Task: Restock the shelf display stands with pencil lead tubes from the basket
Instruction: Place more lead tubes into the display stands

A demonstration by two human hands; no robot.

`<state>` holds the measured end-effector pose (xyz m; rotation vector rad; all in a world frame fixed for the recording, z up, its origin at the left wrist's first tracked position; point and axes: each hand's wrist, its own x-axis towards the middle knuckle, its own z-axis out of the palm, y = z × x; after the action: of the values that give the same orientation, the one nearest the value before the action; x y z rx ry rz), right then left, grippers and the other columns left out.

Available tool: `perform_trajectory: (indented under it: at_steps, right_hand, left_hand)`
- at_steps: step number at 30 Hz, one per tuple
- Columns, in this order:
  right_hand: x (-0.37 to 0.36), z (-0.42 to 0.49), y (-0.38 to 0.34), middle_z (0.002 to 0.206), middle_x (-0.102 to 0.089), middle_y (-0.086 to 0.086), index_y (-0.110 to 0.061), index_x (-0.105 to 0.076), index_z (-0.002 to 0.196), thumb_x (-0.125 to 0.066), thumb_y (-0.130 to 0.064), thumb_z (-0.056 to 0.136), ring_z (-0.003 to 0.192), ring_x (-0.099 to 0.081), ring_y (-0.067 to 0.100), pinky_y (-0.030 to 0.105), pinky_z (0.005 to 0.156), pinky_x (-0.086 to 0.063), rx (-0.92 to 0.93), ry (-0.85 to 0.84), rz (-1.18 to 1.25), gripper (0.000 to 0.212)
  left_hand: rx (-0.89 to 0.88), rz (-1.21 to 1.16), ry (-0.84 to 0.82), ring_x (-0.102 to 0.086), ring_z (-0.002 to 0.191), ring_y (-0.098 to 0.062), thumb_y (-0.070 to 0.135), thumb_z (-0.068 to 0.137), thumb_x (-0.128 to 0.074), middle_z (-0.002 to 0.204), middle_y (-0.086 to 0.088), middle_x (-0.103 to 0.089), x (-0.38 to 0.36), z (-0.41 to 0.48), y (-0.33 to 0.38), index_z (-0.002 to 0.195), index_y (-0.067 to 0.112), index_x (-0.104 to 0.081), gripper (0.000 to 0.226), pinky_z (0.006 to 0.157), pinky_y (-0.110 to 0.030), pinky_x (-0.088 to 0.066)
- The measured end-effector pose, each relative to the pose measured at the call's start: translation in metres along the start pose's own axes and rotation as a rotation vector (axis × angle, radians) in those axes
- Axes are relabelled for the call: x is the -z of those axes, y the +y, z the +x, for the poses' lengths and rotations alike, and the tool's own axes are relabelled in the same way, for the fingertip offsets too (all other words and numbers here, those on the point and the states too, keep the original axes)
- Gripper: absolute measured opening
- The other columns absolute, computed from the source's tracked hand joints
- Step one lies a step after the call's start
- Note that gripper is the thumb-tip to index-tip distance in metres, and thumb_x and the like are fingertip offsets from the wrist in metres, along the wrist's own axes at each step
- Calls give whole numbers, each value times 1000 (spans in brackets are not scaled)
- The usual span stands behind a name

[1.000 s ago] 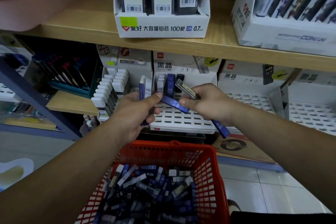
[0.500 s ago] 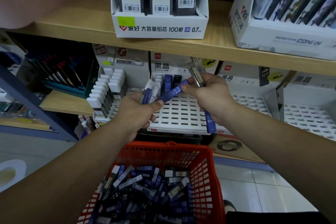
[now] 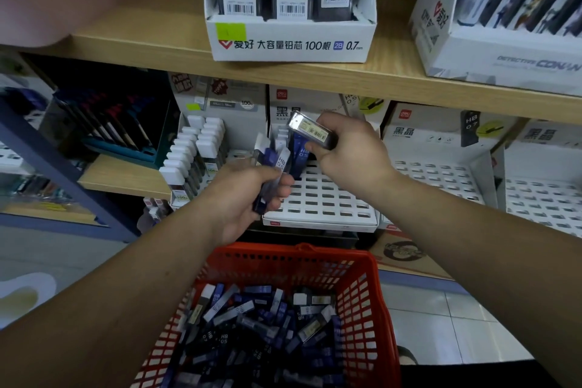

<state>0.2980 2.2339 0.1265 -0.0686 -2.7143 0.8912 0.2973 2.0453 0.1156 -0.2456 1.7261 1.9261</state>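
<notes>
One cam only: head-worn, wide-angle, edges bowed. It looks fwd & down, front-on to the wooden shelf (image 3: 409,85), close up. Both forearms come in from the bottom corners; left hand (image 3: 242,198) & right hand (image 3: 349,154) sit mid-frame before the white display stand (image 3: 321,201). The red basket (image 3: 362,302) fills bottom centre, right under the lens. The top edge crops the white box (image 3: 289,46) on the shelf.

Red basket (image 3: 362,299), dark-blue tubes (image 3: 271,324)
</notes>
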Motion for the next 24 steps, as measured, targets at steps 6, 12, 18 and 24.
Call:
perform_trajectory:
  at_steps: [6, 12, 18, 24]
  right_hand:
    - [-5, 0, 1, 73, -62, -8, -36, -58, 86, -72, -24, 89, 77, -61, 21, 39, 69, -56, 36, -33, -26, 18]
    - [-15, -1, 5, 75, -64, -13, -36, -65, 83, -75, -31, 89, 80, -64, 17, 41, 74, -57, 34, -113, 63, 12]
    - [-5, 1, -3, 68, -60, -13, -36, -64, 75, -75, -26, 93, 63, -55, 1, 22, 61, -46, -71, -12, 265, 23]
    - [4, -3, -18, 86, -78, -1, -25, -75, 89, -82, -20, 87, 69, -69, 6, 22, 67, -55, -232, -134, 541, 9]
  left_hand:
    - [-18, 5, -4, -78, 94, -18, 20, 103, -64, 103, -7, -80, 8, -2, -3, 123, 9, -65, 23, 52, -22, -52]
    - [-32, 25, 47, -79, 85, -25, 23, 101, -66, 95, -15, -80, 8, -7, -6, 114, 3, -66, 23, 53, -22, -57]
    - [-67, 170, 22, -58, 53, -13, 33, 104, -63, 97, -10, -80, 12, -6, -8, 119, 16, -63, 23, 46, -24, -37]
    - [-104, 141, -45, -59, 63, -14, 17, 105, -61, 99, -11, -79, 13, 0, -10, 121, 10, -62, 18, 47, -24, -35]
